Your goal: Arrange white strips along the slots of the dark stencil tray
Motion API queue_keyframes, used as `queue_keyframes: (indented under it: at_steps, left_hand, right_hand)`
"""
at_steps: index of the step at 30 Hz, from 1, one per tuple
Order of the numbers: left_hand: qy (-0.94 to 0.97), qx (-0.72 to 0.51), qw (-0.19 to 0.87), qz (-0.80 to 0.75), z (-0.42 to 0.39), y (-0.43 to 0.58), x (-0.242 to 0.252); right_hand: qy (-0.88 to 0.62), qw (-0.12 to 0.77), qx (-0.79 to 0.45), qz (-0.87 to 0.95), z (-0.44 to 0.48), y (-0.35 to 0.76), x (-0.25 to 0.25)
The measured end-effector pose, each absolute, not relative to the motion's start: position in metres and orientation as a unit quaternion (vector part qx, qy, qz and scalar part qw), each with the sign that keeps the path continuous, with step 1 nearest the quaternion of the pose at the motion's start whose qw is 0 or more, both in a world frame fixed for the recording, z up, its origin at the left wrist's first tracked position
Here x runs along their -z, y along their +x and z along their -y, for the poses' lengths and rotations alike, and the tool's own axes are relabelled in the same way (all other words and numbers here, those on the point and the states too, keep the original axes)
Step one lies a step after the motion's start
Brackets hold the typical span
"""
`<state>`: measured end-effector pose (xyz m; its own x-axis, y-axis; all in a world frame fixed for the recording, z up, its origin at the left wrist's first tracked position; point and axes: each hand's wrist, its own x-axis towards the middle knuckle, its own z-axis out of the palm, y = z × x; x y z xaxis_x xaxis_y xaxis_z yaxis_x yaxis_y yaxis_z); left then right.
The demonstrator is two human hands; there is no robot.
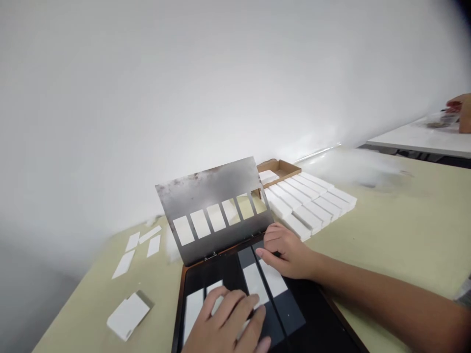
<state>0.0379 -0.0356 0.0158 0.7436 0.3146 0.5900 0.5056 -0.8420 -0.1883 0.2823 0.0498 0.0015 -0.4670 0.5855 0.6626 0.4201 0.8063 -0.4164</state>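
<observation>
My left hand (231,323) lies spread over the lower left of a shallow black tray, fingers apart. Its fingertips rest on a white card (253,282) and cover part of other white cards (193,306). My right hand (289,252) is at the tray's far right edge, fingers loosely curled and thumb apart, beside another white card (275,282); no held thing shows in it. Under the middle cards run dark grey strips (289,311). A hinged metal plate (228,184) with a row of rectangular openings stands tilted up behind the black tray (312,318).
Stacks of white cards (311,201) stand behind on the right, near a cardboard box (285,169). Several loose white pieces (123,264) and a small white stack (128,314) lie left. A wall closes the back; another person's hand (464,105) shows far right.
</observation>
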Motion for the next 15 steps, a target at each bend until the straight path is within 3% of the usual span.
queue_keyframes:
  at_steps: [5,9,15]
  left_hand:
    - [-0.898,0.318,0.121,0.281,0.032,0.043,0.004]
    - [-0.903,0.311,0.065,0.289,0.033,0.038,0.009]
    - [-0.907,0.299,0.069,0.288,0.034,0.038,0.011]
  right_hand:
    - [-0.3,0.382,-0.115,0.867,-0.046,0.295,-0.012]
    - [-0.244,0.3,-0.165,0.908,-0.04,0.298,-0.014]
    - [-0.22,0.198,-0.166,0.941,-0.021,0.29,-0.007]
